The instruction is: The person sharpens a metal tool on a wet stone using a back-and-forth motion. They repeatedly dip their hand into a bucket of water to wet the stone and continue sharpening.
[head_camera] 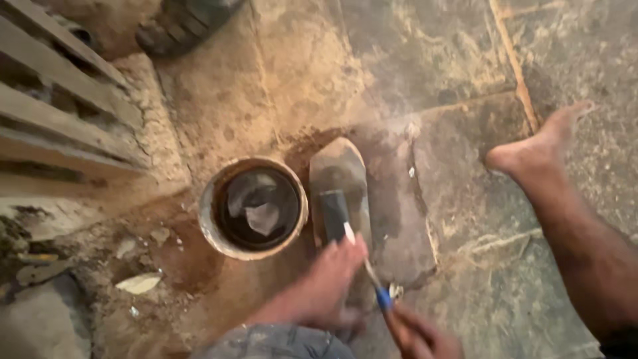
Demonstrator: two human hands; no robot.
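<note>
Head view, looking straight down: stone floor (458,60), dusty and cracked, with wooden slats (53,100) along the left edge and a sandal (186,26) up top. A bare leg (585,246) stretches in from the right, foot (531,149) planted flat on the slabs, likely for balance while crouching. Centre stage sits a round bucket (211,226) of dark, wet mix, just beside the work so it's within easy reach. Right next to it lies a trowel (339,169), blade flat on a damp slab, pointing away. The left hand (325,282) rests on the trowel's near end, seemingly pinning it down; whether that grip closes round the handle, I cannot tell. The right hand (419,339), low in frame, is clamped on a thin blue-handled tool (383,298), its pale tip angled up to the trowel's handle block. Pale chips (139,284) litter the rubble at left.
</note>
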